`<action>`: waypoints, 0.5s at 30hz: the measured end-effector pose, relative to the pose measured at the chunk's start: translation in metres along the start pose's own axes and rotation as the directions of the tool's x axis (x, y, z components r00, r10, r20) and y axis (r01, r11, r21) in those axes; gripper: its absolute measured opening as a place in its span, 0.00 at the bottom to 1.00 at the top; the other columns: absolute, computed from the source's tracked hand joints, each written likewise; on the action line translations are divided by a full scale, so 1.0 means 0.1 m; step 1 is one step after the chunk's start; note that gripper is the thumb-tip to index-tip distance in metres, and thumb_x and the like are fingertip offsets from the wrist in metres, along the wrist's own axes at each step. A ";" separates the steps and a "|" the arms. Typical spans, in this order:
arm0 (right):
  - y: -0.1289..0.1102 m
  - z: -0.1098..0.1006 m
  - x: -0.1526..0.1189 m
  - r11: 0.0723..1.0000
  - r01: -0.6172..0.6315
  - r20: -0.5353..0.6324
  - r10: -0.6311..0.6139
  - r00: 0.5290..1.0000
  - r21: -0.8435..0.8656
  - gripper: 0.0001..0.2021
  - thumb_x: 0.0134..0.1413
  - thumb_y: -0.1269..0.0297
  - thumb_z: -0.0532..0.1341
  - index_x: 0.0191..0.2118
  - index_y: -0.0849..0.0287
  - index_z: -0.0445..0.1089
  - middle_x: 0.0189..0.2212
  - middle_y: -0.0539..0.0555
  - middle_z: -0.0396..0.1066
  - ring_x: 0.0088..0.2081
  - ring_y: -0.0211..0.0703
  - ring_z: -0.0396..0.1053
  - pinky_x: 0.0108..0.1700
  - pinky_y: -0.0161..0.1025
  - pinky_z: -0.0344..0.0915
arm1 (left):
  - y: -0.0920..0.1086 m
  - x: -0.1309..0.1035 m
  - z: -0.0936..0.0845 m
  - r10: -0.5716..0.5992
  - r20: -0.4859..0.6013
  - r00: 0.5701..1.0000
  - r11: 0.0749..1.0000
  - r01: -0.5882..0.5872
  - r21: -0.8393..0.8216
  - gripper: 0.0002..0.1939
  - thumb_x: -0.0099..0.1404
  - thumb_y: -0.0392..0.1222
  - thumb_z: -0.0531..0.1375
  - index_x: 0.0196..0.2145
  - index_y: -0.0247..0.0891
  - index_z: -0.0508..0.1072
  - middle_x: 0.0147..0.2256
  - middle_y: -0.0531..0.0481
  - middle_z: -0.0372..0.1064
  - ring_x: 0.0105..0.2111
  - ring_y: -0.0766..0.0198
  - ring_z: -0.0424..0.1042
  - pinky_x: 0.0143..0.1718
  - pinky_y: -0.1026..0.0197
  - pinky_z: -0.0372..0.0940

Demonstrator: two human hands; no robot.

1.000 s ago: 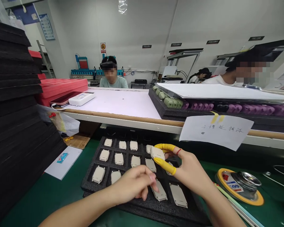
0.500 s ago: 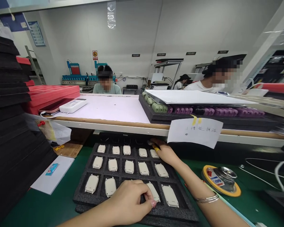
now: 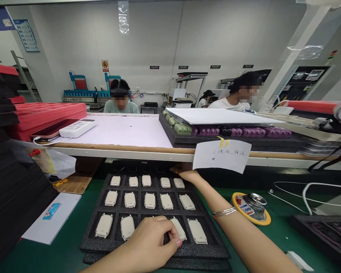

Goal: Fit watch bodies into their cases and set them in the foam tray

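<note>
A black foam tray lies on the green bench, with rows of cream watch-case-like shells in its compartments. My left hand rests over the front row with its fingers curled. Its thumb and fingertips are close to the lower edge of one shell. The hand covers a compartment, and whatever it grips is hidden. Past the back row, my right hand reaches into the shadow under the shelf, beside the back-right shell. Its fingers are too dark to make out.
A shelf runs above the tray's far edge, with a paper note hanging from it. Black foam stacks stand at left. A yellow-rimmed round dispenser sits at right, near white cables. Two people sit beyond the shelf.
My right hand has gone deeper under the shelf beyond the tray. The camera has turned slightly right, shifting the scene left. My left hand keeps its place over the front row.
</note>
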State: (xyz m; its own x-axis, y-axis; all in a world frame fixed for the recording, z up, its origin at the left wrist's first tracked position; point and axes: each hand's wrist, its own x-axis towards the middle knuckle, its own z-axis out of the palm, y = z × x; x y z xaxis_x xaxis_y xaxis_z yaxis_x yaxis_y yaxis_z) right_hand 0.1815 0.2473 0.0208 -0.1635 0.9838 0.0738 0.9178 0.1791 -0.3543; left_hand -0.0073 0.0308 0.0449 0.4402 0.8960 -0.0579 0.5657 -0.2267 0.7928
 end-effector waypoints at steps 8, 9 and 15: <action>-0.13 -0.07 -0.01 0.996 -0.023 -0.007 0.023 1.000 -0.087 0.14 0.66 0.59 0.61 0.54 0.57 0.70 0.54 0.58 0.70 0.50 0.49 0.72 0.51 0.52 0.71 | -0.01 -0.01 0.00 0.006 0.001 1.000 1.000 -0.006 0.003 0.07 0.65 0.42 0.59 0.33 0.41 0.77 0.32 0.54 0.72 0.25 0.68 0.62 0.30 0.65 0.56; -0.16 -0.09 0.00 0.995 -0.014 -0.017 0.012 1.000 -0.095 0.14 0.66 0.59 0.61 0.54 0.57 0.70 0.55 0.58 0.69 0.50 0.49 0.71 0.52 0.52 0.71 | -0.01 0.00 0.00 0.006 -0.001 1.000 1.000 -0.006 0.006 0.07 0.64 0.42 0.59 0.33 0.40 0.77 0.32 0.54 0.72 0.25 0.68 0.62 0.30 0.65 0.56; -0.29 -0.16 -0.03 0.991 0.072 -0.046 -0.077 0.996 -0.112 0.15 0.66 0.60 0.61 0.55 0.57 0.69 0.56 0.58 0.68 0.51 0.50 0.71 0.52 0.52 0.71 | -0.01 0.01 0.00 0.022 -0.009 1.000 1.000 -0.022 0.013 0.06 0.63 0.40 0.60 0.32 0.40 0.77 0.33 0.52 0.73 0.26 0.68 0.63 0.30 0.65 0.57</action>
State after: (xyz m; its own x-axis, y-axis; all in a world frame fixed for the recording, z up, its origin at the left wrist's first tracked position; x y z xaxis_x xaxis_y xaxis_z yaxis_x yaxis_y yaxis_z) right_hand 0.1614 0.2390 0.0453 -0.2170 0.9655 0.1440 0.9384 0.2469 -0.2417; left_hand -0.0076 0.0322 0.0442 0.4465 0.8941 -0.0351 0.5652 -0.2514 0.7857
